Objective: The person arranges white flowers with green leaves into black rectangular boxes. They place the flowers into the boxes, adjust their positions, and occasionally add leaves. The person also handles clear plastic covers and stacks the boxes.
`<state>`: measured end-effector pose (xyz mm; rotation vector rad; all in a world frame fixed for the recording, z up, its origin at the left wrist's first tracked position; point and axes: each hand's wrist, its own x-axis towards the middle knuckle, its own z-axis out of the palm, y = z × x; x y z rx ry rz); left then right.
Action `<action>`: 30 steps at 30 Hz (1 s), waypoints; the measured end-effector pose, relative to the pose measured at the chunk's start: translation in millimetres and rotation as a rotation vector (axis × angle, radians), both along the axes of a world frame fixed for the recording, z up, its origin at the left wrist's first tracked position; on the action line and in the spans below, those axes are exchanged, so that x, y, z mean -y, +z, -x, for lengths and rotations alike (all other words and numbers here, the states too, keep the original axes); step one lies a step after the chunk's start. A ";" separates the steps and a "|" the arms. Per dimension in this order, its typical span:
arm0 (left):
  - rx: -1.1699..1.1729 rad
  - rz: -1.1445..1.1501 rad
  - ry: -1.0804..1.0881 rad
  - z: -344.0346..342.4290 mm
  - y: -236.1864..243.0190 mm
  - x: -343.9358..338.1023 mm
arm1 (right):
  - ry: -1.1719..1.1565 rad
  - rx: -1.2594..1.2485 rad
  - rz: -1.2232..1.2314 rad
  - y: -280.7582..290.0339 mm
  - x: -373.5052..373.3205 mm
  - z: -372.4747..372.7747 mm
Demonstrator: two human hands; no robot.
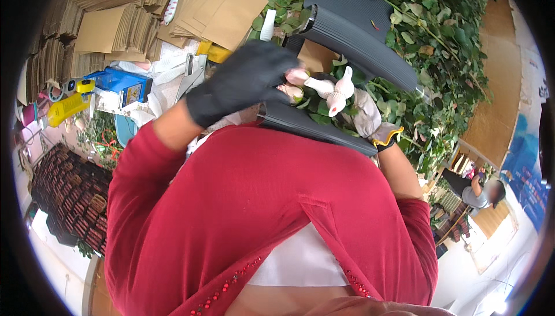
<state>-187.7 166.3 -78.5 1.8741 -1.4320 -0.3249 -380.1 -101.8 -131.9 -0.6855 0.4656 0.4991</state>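
My left hand (245,79), in a black glove, closes its fingers and thumb around pale pink rose buds (297,77) over a black ribbed trough. Beside them, rose buds in white mesh sleeves (335,90) point different ways. My right hand (365,116), in a pale work glove with yellow trim, is closed at these sleeved roses, its fingers partly hidden behind the flowers and leaves. The black ribbed trough (358,44) has one padded side beyond the flowers and another close to my body.
Leafy stems (439,33) cover the far right of the table. Brown cardboard sheets (217,10) and stacks (104,27) stand far left. A blue box (124,86), a yellow bottle (68,110) and a metal stapler-like tool (192,75) lie at left. Another person (478,194) works at right.
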 end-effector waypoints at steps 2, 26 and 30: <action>0.070 0.070 -0.195 15.0 -21.1 33.7 | 0.108 0.101 0.179 -8.3 10.5 7.9; -0.357 -0.213 -0.085 29.0 83.2 5.3 | 0.520 0.330 1.871 119.6 -34.3 -37.1; -0.327 -0.165 -0.122 6.7 73.6 -33.3 | 0.097 0.244 1.228 110.2 -19.6 -23.9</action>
